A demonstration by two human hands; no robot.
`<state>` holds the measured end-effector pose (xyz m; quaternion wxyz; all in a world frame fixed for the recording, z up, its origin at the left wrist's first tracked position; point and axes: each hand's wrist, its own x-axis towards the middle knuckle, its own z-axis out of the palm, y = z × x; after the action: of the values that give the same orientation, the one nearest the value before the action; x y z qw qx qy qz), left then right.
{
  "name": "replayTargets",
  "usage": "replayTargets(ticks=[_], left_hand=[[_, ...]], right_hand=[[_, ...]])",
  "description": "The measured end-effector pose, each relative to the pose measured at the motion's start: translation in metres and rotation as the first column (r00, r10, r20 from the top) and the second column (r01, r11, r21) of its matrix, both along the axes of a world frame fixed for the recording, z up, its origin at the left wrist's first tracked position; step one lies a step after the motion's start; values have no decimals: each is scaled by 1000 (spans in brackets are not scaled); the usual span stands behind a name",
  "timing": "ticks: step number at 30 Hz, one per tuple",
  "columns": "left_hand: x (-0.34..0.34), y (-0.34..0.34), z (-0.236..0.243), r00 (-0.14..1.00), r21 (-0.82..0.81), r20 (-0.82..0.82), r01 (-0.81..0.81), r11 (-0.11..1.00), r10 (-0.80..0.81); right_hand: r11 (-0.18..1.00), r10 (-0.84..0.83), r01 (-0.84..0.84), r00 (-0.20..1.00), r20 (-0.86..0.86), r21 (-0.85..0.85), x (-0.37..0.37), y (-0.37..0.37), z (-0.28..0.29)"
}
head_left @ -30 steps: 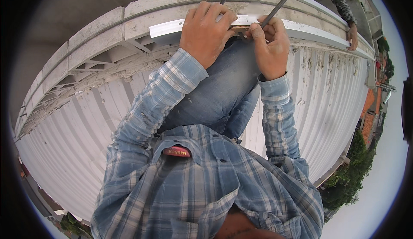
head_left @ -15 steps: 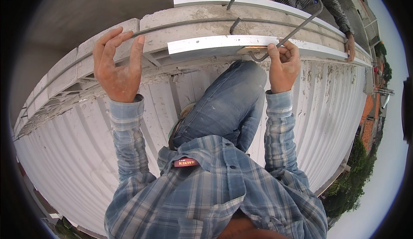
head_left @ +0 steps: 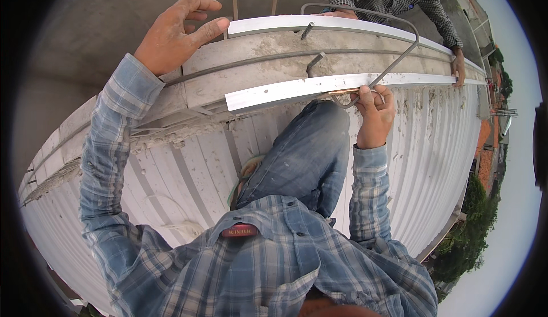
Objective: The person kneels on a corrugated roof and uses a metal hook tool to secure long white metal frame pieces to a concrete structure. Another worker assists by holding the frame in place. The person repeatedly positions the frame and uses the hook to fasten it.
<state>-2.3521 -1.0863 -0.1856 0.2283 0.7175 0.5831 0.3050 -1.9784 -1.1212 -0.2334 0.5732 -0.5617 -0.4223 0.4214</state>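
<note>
My left hand (head_left: 180,34) is raised over the far side of the block wall. Its fingers are apart and hold nothing, with the thumb by the left end of the far white strip (head_left: 279,22). At the near white strip (head_left: 274,93), my right hand (head_left: 375,114) pinches the hooked lower end of a bent steel rod (head_left: 401,57). That rod arches across the wall from one strip to the other. Beside my right fingertips, a thin brownish piece (head_left: 341,92) shows along the near strip's lower edge.
Two short steel bars (head_left: 307,30) (head_left: 315,61) stick up from the concrete wall top (head_left: 251,60), where a long rod (head_left: 228,65) lies. At the far right, another person's hand (head_left: 458,68) holds the near strip. White corrugated roofing (head_left: 422,157) lies below my bent knee (head_left: 319,128).
My left hand has moved up and away, from the wall's near edge to the far strip's end. My right hand stays at the rod's hook. The view has shifted slightly.
</note>
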Motion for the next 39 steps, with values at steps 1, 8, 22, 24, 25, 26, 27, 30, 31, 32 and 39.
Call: replayTargets(ticks=[1, 8, 22, 24, 25, 26, 27, 30, 31, 32, 39], left_hand=[[-3, 23, -6, 998, -92, 51, 54, 994, -49], [38, 69, -25, 987, -513, 151, 119, 850, -47], [85, 126, -33, 972, -348, 121, 233, 908, -203], [90, 130, -26, 970, -372, 97, 244, 896, -224], [90, 136, -29, 969, -382, 86, 248, 890, -233], [92, 141, -32, 964, -394, 84, 265, 880, -253], [93, 147, -32, 964, -423, 73, 262, 868, -256], [103, 142, -24, 967, -516, 101, 254, 818, -236], [110, 141, -24, 969, -541, 87, 241, 806, -231], [116, 141, -25, 971, -566, 74, 229, 792, -228], [131, 143, -24, 907, -610, -118, 255, 750, -404]], right_hand=[[1000, -6, 6, 1000, -5, 0, 0, -1, 0], [996, -73, 69, 994, -79, -54, -4, -7, -5], [995, 79, -87, 985, 155, 44, 2, -15, -30], [994, 71, -87, 973, 219, 65, -4, -16, -22], [995, 78, -90, 976, 201, 52, -5, -15, -19], [996, 75, -83, 978, 192, 34, -5, -18, -19], [997, 74, -78, 981, 182, 15, -4, -19, -20], [997, 75, -76, 983, 165, -4, 8, -23, -35], [997, 78, -75, 987, 140, -24, 14, -28, -39], [996, 84, -79, 986, 142, -37, 19, -33, -41], [987, 114, -91, 979, 167, -135, 53, -71, -57]])
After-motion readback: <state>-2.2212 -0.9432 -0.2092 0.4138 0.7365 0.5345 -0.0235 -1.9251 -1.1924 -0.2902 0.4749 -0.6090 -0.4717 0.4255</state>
